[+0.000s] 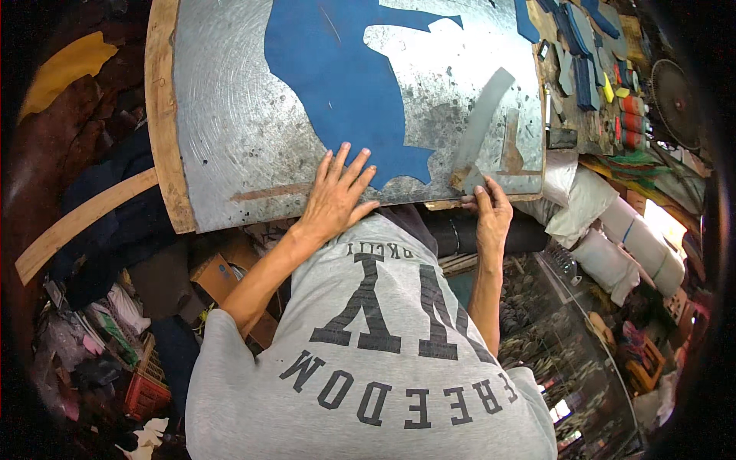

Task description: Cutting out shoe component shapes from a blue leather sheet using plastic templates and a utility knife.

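A large irregular piece of blue leather-like sheet (349, 84) lies flat on a scratched metal-topped work board (222, 115). My left hand (337, 188) rests with fingers spread, its fingertips on the lower edge of the blue sheet and its palm over the board's near edge. At the board's near right corner my right hand (492, 207) pinches a small flat grey piece (474, 182) between thumb and fingers; its exact kind is unclear. Just beyond it lies a curved grey strip (487, 115). Beside that strip is a narrow flat tool with a brownish rounded end (511, 149).
Blue and grey cut pieces (583, 77) and red thread spools (633, 123) crowd a surface at the right. A dark fan (675, 103) stands beyond them. White wrapped rolls (640, 241) lie lower right. A wooden strip (84, 222) juts out left, above a red crate (147, 395).
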Demonstrator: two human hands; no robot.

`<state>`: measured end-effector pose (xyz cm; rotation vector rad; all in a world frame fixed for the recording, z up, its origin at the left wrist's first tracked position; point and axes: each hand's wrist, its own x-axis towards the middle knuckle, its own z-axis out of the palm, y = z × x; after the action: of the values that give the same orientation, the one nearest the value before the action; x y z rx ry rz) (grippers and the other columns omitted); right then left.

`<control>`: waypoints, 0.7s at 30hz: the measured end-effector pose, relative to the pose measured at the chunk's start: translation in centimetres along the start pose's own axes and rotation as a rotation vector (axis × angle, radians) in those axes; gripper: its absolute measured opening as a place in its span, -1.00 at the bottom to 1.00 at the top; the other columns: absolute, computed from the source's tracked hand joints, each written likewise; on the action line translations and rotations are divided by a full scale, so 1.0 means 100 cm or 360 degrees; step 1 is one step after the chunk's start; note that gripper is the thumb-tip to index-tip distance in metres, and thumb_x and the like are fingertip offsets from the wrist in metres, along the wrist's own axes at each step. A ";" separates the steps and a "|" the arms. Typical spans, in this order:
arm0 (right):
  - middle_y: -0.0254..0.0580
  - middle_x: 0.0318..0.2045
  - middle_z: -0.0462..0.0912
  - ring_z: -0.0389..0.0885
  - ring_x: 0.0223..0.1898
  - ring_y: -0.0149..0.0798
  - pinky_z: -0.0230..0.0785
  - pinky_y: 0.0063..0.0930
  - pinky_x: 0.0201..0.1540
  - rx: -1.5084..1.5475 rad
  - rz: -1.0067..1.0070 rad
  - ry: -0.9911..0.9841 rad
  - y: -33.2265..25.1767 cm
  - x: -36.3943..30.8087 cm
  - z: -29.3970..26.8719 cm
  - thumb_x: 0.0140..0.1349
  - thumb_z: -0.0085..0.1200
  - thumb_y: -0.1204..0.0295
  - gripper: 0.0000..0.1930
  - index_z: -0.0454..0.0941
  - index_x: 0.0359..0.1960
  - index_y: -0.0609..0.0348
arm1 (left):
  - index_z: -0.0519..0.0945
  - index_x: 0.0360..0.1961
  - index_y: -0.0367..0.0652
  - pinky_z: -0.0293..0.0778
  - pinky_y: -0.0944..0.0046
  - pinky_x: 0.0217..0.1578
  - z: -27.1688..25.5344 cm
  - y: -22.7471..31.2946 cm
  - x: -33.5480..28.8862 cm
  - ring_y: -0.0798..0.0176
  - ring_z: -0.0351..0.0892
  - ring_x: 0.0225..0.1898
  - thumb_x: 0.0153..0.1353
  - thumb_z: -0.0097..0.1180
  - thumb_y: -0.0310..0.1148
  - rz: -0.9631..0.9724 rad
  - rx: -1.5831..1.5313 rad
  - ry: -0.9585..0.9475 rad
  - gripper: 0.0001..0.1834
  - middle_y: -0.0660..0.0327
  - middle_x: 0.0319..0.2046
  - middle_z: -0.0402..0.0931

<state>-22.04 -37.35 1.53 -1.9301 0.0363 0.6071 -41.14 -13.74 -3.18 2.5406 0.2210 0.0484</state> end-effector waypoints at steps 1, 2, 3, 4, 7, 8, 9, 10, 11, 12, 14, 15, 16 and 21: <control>-0.16 -0.31 0.63 0.64 -0.37 -0.40 0.53 -0.53 -0.31 -0.0049 -0.0033 -0.0045 -0.003 0.004 0.001 0.38 0.05 0.50 -0.65 0.48 0.14 0.41 | 0.47 0.22 -0.17 -0.06 -0.26 0.40 0.001 0.005 0.002 -0.20 -0.01 0.45 0.17 0.25 0.05 -0.0020 -0.0034 0.0016 -0.30 0.04 0.38 0.20; -0.16 -0.31 0.63 0.64 -0.37 -0.40 0.53 -0.53 -0.31 -0.0047 -0.0035 -0.0057 -0.003 0.007 0.000 0.38 0.05 0.50 -0.65 0.48 0.14 0.41 | 0.46 0.23 -0.16 -0.10 -0.26 0.41 0.001 0.012 0.006 -0.20 -0.04 0.46 0.16 0.25 0.08 -0.0067 -0.0030 -0.0010 -0.28 0.07 0.38 0.21; -0.17 -0.32 0.63 0.64 -0.37 -0.40 0.53 -0.54 -0.31 -0.0049 -0.0033 -0.0089 -0.004 0.010 -0.001 0.38 0.06 0.49 -0.66 0.49 0.13 0.41 | 0.46 0.23 -0.16 -0.10 -0.26 0.41 0.002 0.017 0.010 -0.20 -0.04 0.46 0.16 0.25 0.08 -0.0077 -0.0024 -0.0005 -0.28 0.07 0.38 0.21; -0.18 -0.33 0.63 0.64 -0.37 -0.40 0.52 -0.54 -0.31 -0.0047 -0.0035 -0.0122 -0.006 0.014 0.000 0.38 0.06 0.49 -0.67 0.50 0.12 0.41 | 0.46 0.23 -0.16 -0.11 -0.27 0.41 0.003 0.020 0.016 -0.20 -0.05 0.46 0.16 0.25 0.09 -0.0104 -0.0011 0.0019 -0.28 0.07 0.38 0.21; -0.18 -0.32 0.63 0.64 -0.38 -0.40 0.51 -0.54 -0.31 -0.0060 0.0012 -0.0143 -0.012 0.023 -0.002 0.37 0.07 0.48 -0.67 0.51 0.11 0.41 | 0.46 0.24 -0.16 -0.13 -0.29 0.40 0.008 0.027 0.027 -0.20 -0.06 0.46 0.16 0.24 0.09 -0.0176 0.0017 0.0088 -0.27 0.09 0.38 0.22; -0.17 -0.32 0.63 0.63 -0.38 -0.40 0.51 -0.54 -0.33 -0.0045 -0.0066 -0.0166 -0.013 0.028 -0.002 0.38 0.07 0.47 -0.68 0.51 0.10 0.41 | 0.45 0.24 -0.16 -0.12 -0.29 0.40 0.009 0.029 0.029 -0.20 -0.06 0.46 0.16 0.24 0.09 -0.0210 0.0060 0.0115 -0.27 0.09 0.37 0.23; -0.17 -0.32 0.63 0.63 -0.38 -0.40 0.51 -0.54 -0.33 -0.0038 -0.0073 -0.0189 -0.013 0.032 -0.002 0.38 0.07 0.47 -0.68 0.51 0.10 0.41 | 0.45 0.24 -0.16 -0.11 -0.29 0.39 0.010 0.030 0.029 -0.21 -0.05 0.45 0.16 0.24 0.09 -0.0245 0.0104 0.0143 -0.26 0.09 0.37 0.23; -0.17 -0.32 0.62 0.63 -0.39 -0.40 0.51 -0.54 -0.32 -0.0049 -0.0098 -0.0212 -0.013 0.035 -0.004 0.38 0.07 0.47 -0.68 0.51 0.10 0.41 | 0.45 0.23 -0.17 -0.09 -0.30 0.38 0.012 0.032 0.029 -0.22 -0.01 0.43 0.15 0.26 0.06 -0.0255 0.0108 0.0176 -0.27 0.07 0.37 0.23; -0.17 -0.31 0.62 0.63 -0.39 -0.40 0.51 -0.54 -0.32 -0.0060 -0.0123 -0.0236 -0.014 0.038 -0.006 0.38 0.07 0.46 -0.68 0.51 0.10 0.41 | 0.45 0.23 -0.17 -0.09 -0.30 0.38 0.014 0.035 0.026 -0.22 -0.01 0.43 0.15 0.26 0.06 -0.0271 0.0123 0.0184 -0.27 0.07 0.37 0.23; -0.17 -0.31 0.62 0.64 -0.39 -0.39 0.53 -0.53 -0.33 -0.0031 -0.0141 -0.0299 -0.008 0.043 -0.010 0.39 0.07 0.46 -0.68 0.51 0.09 0.42 | 0.45 0.22 -0.18 -0.08 -0.31 0.38 0.017 0.039 0.022 -0.22 0.00 0.43 0.14 0.28 0.04 -0.0308 0.0082 0.0183 -0.28 0.06 0.36 0.24; -0.16 -0.29 0.61 0.65 -0.38 -0.36 0.55 -0.52 -0.33 -0.0011 -0.0138 -0.0343 -0.012 0.048 -0.011 0.38 0.08 0.45 -0.68 0.50 0.09 0.41 | 0.50 0.15 -0.23 0.02 -0.27 0.35 0.011 0.049 0.017 -0.20 0.14 0.39 0.14 0.31 -0.05 -0.0345 0.0017 0.0256 -0.36 0.01 0.28 0.35; -0.16 -0.27 0.61 0.66 -0.38 -0.34 0.58 -0.51 -0.33 0.0004 -0.0128 -0.0365 -0.014 0.051 -0.011 0.37 0.09 0.45 -0.68 0.50 0.09 0.39 | 0.50 0.15 -0.23 0.02 -0.27 0.35 0.011 0.047 0.014 -0.20 0.14 0.39 0.14 0.31 -0.05 -0.0367 0.0032 0.0264 -0.36 0.01 0.28 0.35; -0.16 -0.27 0.61 0.66 -0.38 -0.34 0.58 -0.51 -0.33 0.0009 -0.0129 -0.0394 -0.016 0.053 -0.011 0.37 0.09 0.45 -0.68 0.50 0.09 0.39 | 0.53 0.11 -0.26 0.09 -0.22 0.33 0.008 0.045 0.009 -0.19 0.23 0.34 0.15 0.31 -0.09 -0.0365 -0.0091 0.0320 -0.40 -0.01 0.23 0.40; -0.25 -0.27 0.53 0.68 -0.35 -0.28 0.61 -0.48 -0.30 0.0200 -0.0136 -0.0456 -0.019 0.069 -0.011 0.38 0.07 0.47 -0.70 0.44 0.07 0.35 | 0.55 0.10 -0.32 0.39 0.01 0.24 0.002 0.050 -0.008 -0.05 0.41 0.27 0.27 0.22 -0.27 -0.0890 -0.0741 0.0682 -0.55 -0.06 0.18 0.46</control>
<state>-15.04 -35.74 0.53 -1.6997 -0.1844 0.7989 -41.21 -18.06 -0.52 1.9055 0.9579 0.3787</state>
